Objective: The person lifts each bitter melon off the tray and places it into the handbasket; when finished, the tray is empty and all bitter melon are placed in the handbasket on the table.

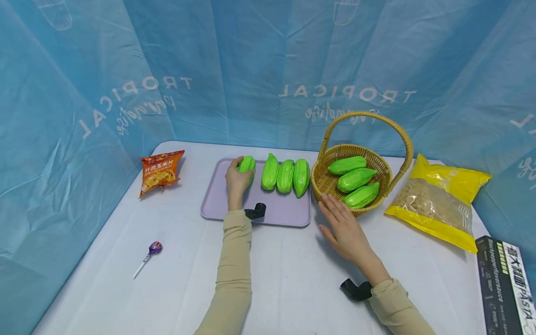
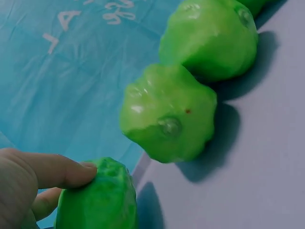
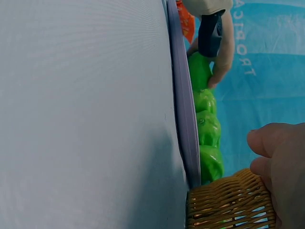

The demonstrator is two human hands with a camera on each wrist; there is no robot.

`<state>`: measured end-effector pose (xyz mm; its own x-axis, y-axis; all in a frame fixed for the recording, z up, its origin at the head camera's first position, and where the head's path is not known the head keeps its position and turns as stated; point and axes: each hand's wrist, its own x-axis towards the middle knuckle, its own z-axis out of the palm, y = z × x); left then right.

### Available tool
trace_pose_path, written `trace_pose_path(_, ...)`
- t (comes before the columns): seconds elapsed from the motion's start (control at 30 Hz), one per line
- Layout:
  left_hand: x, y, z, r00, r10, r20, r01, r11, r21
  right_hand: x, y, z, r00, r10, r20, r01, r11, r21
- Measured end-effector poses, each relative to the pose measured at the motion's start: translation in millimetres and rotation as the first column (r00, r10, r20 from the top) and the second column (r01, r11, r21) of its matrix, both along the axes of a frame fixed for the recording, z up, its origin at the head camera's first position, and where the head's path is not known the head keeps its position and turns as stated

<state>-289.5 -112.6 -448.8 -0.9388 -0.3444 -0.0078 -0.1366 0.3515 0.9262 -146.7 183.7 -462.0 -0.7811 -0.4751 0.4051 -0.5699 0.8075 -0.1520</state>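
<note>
My left hand (image 1: 237, 177) pinches a green bitter melon (image 1: 247, 168) between thumb and fingers at the left part of the purple tray (image 1: 215, 200). Its ridged, bumpy surface (image 2: 102, 200) shows close up in the left wrist view. Three more bitter melons (image 1: 285, 176) lie side by side toward the tray's right side. Right of the tray stands a wicker basket (image 1: 320, 184) with a tall handle, holding three bitter melons (image 1: 356, 180). With fingers fairly straight, my right hand (image 1: 342, 228) rests at the basket's near left rim, holding nothing.
An orange snack bag (image 1: 161, 172) stands at the back left, with a lollipop (image 1: 150, 253) nearer me. Right of the basket lies a yellow bag (image 1: 439, 200), and a black pasta box (image 1: 504, 284) sits at the right edge. A blue curtain (image 1: 251, 70) hangs behind the white table.
</note>
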Motion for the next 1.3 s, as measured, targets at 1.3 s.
trace_pose_path(1.3, 26.0, 78, 73.1, 0.912, -0.358, -0.199, 0.361, 0.932, -0.022, -0.1, 0, -0.5, 1.000, 0.000, -0.002, 0.000, 1.000, 0.003)
